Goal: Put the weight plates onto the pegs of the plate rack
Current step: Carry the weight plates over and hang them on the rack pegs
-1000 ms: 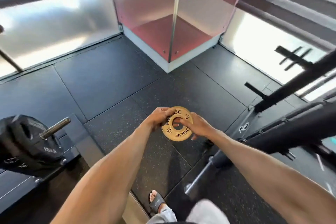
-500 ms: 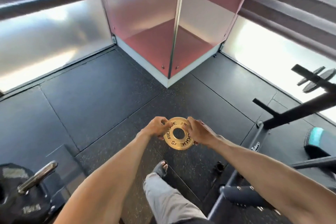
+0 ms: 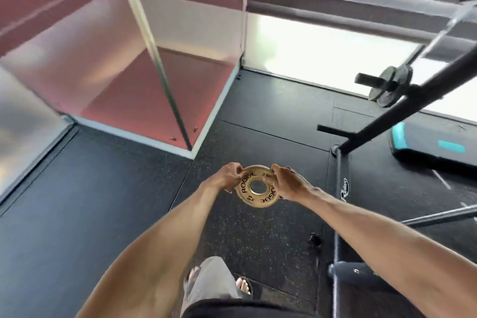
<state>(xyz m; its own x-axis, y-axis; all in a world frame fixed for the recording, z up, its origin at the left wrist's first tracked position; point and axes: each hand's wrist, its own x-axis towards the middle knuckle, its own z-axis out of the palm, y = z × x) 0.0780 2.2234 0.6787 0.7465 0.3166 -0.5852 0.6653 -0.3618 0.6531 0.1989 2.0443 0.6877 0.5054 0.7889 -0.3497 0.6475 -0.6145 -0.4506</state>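
A small gold weight plate (image 3: 254,195) with black lettering is held in front of me above the black rubber floor. My left hand (image 3: 228,175) pinches its left rim and my right hand (image 3: 285,183) grips its right rim. At the right stands the black plate rack (image 3: 402,108), a slanted post. One small dark plate (image 3: 389,88) hangs on an upper peg (image 3: 366,79). A bare peg (image 3: 333,129) sticks out lower down.
The rack's black base rails (image 3: 338,183) run along the floor at the right. A black and teal pad (image 3: 433,148) lies behind the rack. A pink and glass partition corner (image 3: 180,124) stands ahead. My legs and sandalled feet (image 3: 244,285) are below.
My view has swung to the right: the loaded barbell plate at the left has left the frame and the rack with its pegs has come into sight. Both hands still hold the gold plate.
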